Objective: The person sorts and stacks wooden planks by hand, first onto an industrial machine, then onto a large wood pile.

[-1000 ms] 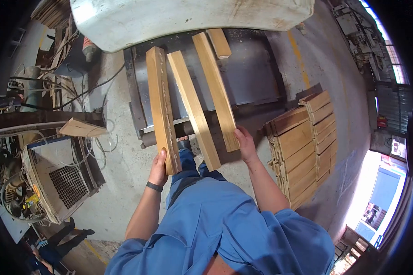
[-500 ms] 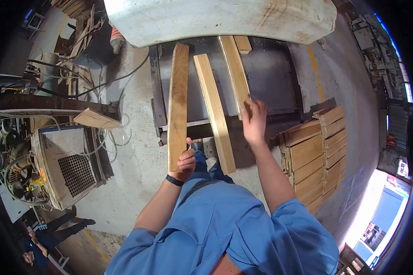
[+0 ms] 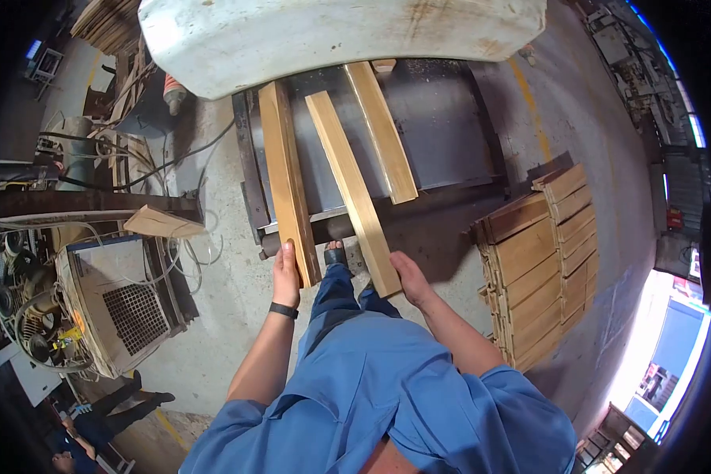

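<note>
Holding, left hand [image 3: 287, 272]: in the head view, the near end of the left board [image 3: 280, 174] is grasped, thumb on top.
Right hand [image 3: 411, 278]: set against the near end of the middle board [image 3: 351, 186], fingers extended; whether it is gripped cannot be told.
Boards: all three are spread over the dark table [image 3: 450, 158]; the right board [image 3: 383, 138] is untouched by either hand.
Progress: no more than the left board is clearly held; whether any surface is finished cannot be seen.
Stack [image 3: 529, 268]: many wooden pieces are piled to the right of the table.
White housing [image 3: 332, 35]: the far end of the right board and part of a small block [image 3: 384, 65] are hidden by it.
Left side: a grilled box [image 3: 134, 316] and a loose cable [image 3: 186, 158] are seen, apart from the hands.
</note>
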`<state>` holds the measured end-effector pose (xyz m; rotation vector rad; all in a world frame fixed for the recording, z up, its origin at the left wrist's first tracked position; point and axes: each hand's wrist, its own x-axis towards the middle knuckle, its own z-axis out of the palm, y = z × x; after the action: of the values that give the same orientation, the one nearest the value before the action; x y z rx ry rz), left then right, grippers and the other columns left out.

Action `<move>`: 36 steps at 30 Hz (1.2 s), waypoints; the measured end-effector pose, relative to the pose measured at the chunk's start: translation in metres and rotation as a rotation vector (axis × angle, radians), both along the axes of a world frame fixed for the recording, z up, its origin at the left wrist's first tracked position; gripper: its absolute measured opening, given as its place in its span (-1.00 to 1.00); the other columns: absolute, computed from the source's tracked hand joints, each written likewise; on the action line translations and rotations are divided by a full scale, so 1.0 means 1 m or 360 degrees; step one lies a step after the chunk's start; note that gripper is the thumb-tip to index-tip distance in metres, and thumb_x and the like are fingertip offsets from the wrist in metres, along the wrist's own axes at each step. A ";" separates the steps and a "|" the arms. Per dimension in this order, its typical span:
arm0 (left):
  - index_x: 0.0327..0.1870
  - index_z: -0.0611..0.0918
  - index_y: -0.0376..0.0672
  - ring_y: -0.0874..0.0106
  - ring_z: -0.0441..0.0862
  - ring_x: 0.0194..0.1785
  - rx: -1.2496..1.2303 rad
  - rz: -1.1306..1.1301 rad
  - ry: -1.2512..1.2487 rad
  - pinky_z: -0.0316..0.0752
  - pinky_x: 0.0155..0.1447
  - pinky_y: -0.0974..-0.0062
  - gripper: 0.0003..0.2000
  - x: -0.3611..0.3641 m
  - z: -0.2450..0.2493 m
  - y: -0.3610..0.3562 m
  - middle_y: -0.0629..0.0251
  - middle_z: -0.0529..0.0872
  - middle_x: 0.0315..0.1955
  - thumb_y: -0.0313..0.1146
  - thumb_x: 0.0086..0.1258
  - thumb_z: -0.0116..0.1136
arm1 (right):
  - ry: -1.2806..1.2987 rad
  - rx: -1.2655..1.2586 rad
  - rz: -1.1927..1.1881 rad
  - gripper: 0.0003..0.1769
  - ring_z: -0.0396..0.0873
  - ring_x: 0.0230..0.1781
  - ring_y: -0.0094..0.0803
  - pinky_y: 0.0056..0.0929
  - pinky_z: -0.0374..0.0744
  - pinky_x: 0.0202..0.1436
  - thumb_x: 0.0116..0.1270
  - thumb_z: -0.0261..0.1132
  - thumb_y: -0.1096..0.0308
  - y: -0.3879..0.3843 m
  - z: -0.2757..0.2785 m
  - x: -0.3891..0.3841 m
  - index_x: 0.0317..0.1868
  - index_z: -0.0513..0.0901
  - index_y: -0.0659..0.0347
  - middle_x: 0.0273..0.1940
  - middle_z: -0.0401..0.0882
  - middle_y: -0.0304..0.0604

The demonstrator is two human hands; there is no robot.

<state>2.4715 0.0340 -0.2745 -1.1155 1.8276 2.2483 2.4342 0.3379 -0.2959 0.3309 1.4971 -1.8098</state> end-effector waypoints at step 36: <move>0.54 0.38 -0.22 -0.10 0.32 0.50 -0.2075 -0.1073 0.0449 0.36 0.50 0.02 0.12 -0.132 0.037 0.003 -0.13 0.31 0.49 -0.21 -0.20 0.72 | 0.2205 0.1390 0.1024 -0.13 -0.10 0.69 0.14 0.30 -0.20 0.71 0.17 0.56 -0.01 -0.056 0.059 -0.196 0.52 0.47 -0.27 0.63 0.10 -0.01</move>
<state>2.3394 0.0365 -0.2378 -0.0035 3.1661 0.7236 2.2387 0.2822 -0.2371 -1.1313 2.7907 -0.6140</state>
